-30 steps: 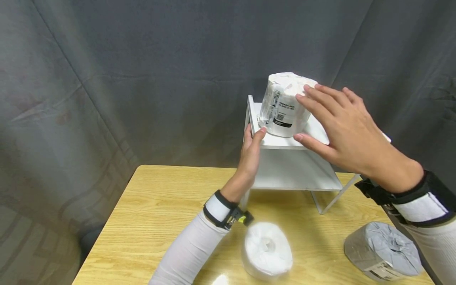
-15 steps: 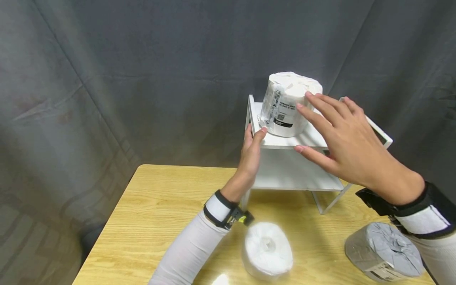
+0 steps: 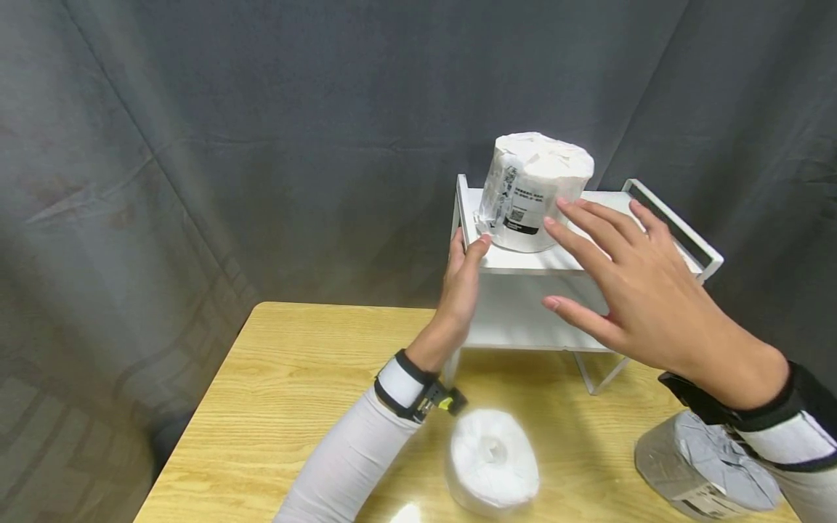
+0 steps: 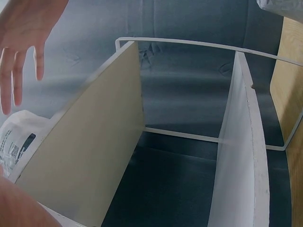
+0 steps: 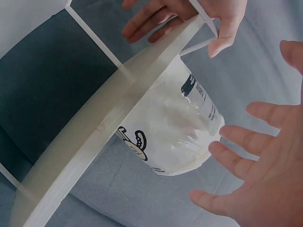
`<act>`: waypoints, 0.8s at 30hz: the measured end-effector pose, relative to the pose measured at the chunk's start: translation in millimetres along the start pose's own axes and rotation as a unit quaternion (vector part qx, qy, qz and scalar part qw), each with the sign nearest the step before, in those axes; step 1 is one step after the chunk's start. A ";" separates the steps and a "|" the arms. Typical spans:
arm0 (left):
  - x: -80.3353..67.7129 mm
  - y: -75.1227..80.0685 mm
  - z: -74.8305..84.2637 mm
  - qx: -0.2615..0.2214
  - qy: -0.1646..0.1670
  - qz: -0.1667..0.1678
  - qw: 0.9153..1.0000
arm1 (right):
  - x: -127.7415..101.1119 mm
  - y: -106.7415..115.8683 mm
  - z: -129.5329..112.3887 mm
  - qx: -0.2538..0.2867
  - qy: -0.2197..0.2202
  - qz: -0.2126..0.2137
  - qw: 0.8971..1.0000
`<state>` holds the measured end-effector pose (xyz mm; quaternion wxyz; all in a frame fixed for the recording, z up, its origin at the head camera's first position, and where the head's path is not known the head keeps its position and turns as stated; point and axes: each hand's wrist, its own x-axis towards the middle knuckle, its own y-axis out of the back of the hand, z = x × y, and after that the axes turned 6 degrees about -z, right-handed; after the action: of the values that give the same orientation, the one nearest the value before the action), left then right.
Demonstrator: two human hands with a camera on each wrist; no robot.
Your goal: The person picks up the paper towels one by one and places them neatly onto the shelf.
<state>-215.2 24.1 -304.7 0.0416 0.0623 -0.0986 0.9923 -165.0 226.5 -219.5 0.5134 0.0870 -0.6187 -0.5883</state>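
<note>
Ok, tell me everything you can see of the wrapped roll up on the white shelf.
The wrapped roll is a white cylinder in clear crinkled plastic, with a printed label, a black bar and a small code on its side. It stands upright on the top board of the white shelf, near the left front corner. The right hand is open just beside it, not touching. The left hand grips the shelf's edge.

The left hand (image 3: 461,287) is raised with thumb up, while the right hand (image 3: 644,290) hovers, fingers spread straight.

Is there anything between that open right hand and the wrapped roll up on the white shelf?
Nothing: the right hand and the wrapped roll are apart with only bare air between, clearest in the right wrist view.
</note>
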 end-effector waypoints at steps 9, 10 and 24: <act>1.4 -0.8 -1.9 -0.003 -0.008 0.000 1.000 | -12.2 -2.5 -9.9 0.008 0.005 -0.006 1.000; 1.3 -0.9 -1.9 -0.004 -0.009 0.001 1.000 | -13.7 -2.9 -10.9 0.007 0.005 -0.008 1.000; 2.1 -2.5 -1.2 -0.001 -0.003 0.006 1.000 | -30.0 -8.0 -20.4 0.027 0.015 0.004 0.999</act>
<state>-217.2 26.9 -305.1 0.0355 0.0643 -0.0997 0.9923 -140.2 232.5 -246.5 0.5224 0.1077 -0.6270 -0.5677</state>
